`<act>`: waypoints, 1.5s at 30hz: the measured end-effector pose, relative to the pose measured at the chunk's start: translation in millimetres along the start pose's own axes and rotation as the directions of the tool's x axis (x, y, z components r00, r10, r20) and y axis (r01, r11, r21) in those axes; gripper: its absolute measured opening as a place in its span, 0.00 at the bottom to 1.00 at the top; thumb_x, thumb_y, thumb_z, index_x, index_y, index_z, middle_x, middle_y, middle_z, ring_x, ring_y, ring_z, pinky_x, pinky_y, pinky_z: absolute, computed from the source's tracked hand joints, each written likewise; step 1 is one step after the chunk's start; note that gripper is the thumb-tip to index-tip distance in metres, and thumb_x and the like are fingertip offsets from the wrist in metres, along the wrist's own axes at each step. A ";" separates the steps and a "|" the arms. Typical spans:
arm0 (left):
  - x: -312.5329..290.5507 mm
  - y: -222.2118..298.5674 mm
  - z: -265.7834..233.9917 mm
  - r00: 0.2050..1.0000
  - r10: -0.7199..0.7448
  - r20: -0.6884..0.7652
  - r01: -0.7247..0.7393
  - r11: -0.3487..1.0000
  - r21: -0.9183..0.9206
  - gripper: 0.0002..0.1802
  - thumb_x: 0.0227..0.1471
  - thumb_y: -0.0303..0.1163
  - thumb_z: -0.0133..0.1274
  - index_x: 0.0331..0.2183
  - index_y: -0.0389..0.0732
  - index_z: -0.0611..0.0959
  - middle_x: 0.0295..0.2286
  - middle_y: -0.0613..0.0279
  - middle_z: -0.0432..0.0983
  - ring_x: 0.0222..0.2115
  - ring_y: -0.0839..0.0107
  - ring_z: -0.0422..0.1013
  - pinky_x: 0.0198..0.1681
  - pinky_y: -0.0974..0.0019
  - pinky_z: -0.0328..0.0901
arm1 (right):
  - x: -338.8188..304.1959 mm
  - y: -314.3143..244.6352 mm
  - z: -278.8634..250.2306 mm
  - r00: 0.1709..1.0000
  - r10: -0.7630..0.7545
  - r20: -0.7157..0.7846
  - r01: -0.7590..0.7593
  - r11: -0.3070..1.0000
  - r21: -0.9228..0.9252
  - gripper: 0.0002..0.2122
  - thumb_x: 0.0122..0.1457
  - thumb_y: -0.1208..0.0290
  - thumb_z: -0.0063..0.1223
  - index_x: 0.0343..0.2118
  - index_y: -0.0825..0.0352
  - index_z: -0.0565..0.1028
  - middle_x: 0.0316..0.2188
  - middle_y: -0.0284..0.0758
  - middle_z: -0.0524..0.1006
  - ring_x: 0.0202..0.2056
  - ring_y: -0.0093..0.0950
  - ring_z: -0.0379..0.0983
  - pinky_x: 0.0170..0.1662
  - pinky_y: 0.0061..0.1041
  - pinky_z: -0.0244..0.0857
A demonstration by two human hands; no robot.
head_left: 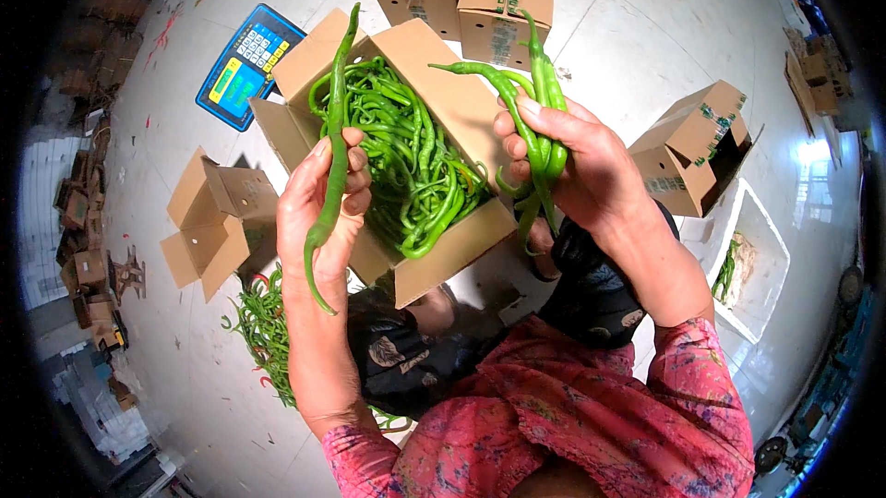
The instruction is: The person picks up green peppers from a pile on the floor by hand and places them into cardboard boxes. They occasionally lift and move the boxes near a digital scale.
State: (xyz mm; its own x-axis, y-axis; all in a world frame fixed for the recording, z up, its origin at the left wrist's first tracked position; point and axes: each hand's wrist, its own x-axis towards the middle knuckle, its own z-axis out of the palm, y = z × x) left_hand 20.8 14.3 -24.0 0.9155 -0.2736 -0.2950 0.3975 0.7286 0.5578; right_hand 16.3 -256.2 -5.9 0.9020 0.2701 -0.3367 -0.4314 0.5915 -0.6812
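One long green chili pepper (338, 120) is pinched between the thumb and fingers of my left hand (318, 198), its thin tip curving down past the wrist. My right hand (591, 152) is closed around a small bunch of green chili peppers (554, 96), with their stems pointing up and away. Between and beyond both hands stands an open cardboard box (452, 263) with its flaps folded out. Many long green peppers (415, 166) fill it, lying tangled together. My left fingers are in front of the box's left part, partly hiding it.
A blue-framed scale display (247, 64) stands left of the box. Taped cartons (506, 0) stand at the far side. Open cartons (217, 221) (688, 147) flank me. Loose peppers (263, 332) lie on the floor at the left; a white foam box (752, 258) sits at the right.
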 end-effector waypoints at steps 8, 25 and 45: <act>3.8 1.9 -5.2 0.999 0.042 -0.034 -0.039 0.996 0.076 0.18 0.62 0.33 0.45 0.46 0.28 0.75 0.27 0.60 0.71 0.25 0.78 0.66 0.23 0.78 0.63 | -1.4 0.2 -1.3 0.999 0.044 0.030 -0.044 0.999 -0.021 0.13 0.61 0.67 0.51 0.46 0.67 0.69 0.33 0.31 0.75 0.31 0.18 0.69 0.34 0.20 0.66; -4.7 -35.4 52.3 0.910 0.415 0.024 -0.204 0.395 0.896 0.16 0.55 0.36 0.55 0.44 0.39 0.81 0.33 0.67 0.76 0.29 0.80 0.67 0.30 0.76 0.61 | 4.9 21.6 7.2 0.977 -0.013 0.211 0.039 0.992 -0.122 0.12 0.62 0.68 0.49 0.45 0.68 0.70 0.35 0.27 0.71 0.37 0.16 0.67 0.41 0.18 0.63; -9.8 11.6 8.6 0.902 0.429 -0.058 -0.188 0.510 0.840 0.23 0.54 0.32 0.52 0.51 0.34 0.74 0.29 0.66 0.73 0.27 0.80 0.69 0.30 0.78 0.64 | 19.1 4.5 -18.0 0.978 -0.052 0.202 0.039 0.997 0.070 0.15 0.64 0.71 0.48 0.51 0.73 0.68 0.35 0.35 0.76 0.31 0.18 0.74 0.36 0.20 0.72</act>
State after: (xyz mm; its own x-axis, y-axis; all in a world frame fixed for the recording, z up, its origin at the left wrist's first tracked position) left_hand 16.9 20.0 -7.9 0.9921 0.1023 -0.0720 0.0827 -0.1044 0.9911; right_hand 31.3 -262.1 -27.0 0.9079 0.3864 -0.1625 -0.3938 0.6534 -0.6465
